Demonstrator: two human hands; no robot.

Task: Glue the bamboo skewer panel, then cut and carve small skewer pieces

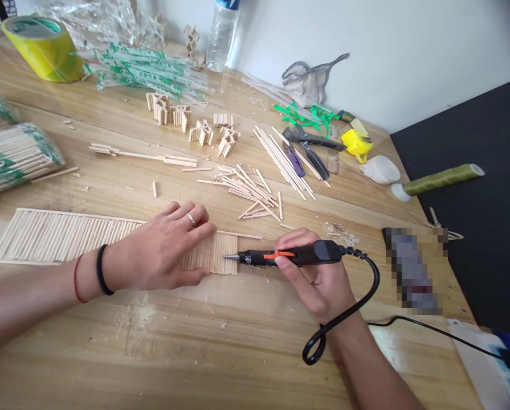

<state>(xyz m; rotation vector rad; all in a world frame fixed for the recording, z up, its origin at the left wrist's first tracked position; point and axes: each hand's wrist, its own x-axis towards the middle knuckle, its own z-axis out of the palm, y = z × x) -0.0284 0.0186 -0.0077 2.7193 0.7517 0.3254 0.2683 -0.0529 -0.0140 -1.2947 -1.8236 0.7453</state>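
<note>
A long flat panel of thin wooden sticks (70, 236), laid side by side within a stick border, lies on the wooden table. My left hand (164, 247) rests across it, with the thumb at the near edge and the index finger at the far edge, gripping it and hiding its middle. In my right hand (318, 279) is a black hot glue pen (306, 254) with an orange trigger. Its metal nozzle points left over the panel's right end; I cannot tell whether it touches. A loose stick (248, 236) lies along the far edge.
Cut sticks (250, 191) lie loose beyond my hands. Small stick bundles (201, 132), pliers (312, 151), yellow tape (43, 48) and a water bottle (223, 37) stand farther back. Packed sticks (17, 156) are at left. The pen's black cord (376, 279) loops over my right wrist.
</note>
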